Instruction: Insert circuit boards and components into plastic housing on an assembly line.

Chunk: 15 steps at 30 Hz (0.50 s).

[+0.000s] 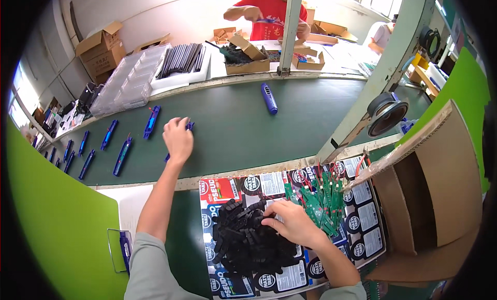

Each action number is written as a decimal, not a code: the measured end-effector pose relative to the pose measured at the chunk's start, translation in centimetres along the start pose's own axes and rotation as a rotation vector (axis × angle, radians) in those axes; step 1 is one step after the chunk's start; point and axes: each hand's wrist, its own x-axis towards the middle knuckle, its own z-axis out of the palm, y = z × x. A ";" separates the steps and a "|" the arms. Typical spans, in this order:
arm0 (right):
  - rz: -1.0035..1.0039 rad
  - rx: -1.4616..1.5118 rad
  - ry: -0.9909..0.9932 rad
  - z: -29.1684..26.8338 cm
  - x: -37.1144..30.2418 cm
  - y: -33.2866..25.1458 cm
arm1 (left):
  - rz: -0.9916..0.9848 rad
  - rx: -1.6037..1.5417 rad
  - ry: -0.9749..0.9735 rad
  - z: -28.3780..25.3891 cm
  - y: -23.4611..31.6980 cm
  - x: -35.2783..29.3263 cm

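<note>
On the dark green belt, my left hand (178,140) is closed around a blue plastic casing (190,126), mostly covered by the fingers, with its ends showing on either side. My right hand (294,223) reaches into a heap of small black plastic parts (247,243). Its thumb and forefinger close on a black part at the heap's upper right edge. The heap lies on a printed sheet (284,280) in front of me. Beside it, to the right, is a pile of green circuit boards (323,204) with thin red wires.
Several open blue casings (122,156) lie along the belt's left; one blue device (269,98) sits farther right. A metal post (357,103) with a round speaker (387,114) rises at right, above an open cardboard box (440,191). Across the belt, a person in red (269,18) works.
</note>
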 end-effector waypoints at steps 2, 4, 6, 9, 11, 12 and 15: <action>0.078 0.077 0.008 -0.6 -0.2 -0.9 | 0.139 -0.081 0.021 0.9 3.6 1.6; 0.164 0.181 0.084 -1.0 -0.8 -1.2 | 0.191 -0.159 -0.028 3.9 9.4 2.8; 0.166 0.168 0.086 -1.5 -1.9 -1.0 | 0.202 -0.207 -0.039 8.0 15.2 3.8; 0.291 0.242 0.170 -1.7 -4.5 -0.5 | 0.146 -0.254 -0.173 11.5 21.4 4.5; 0.335 0.329 0.229 -1.5 -5.9 0.3 | 0.166 -0.114 -0.241 13.3 23.9 3.9; 0.307 0.331 0.257 -1.6 -6.3 0.6 | 0.155 -0.040 -0.178 13.4 24.4 3.4; 0.328 0.395 0.319 -1.9 -7.7 1.2 | 0.219 0.072 -0.144 12.8 24.8 3.6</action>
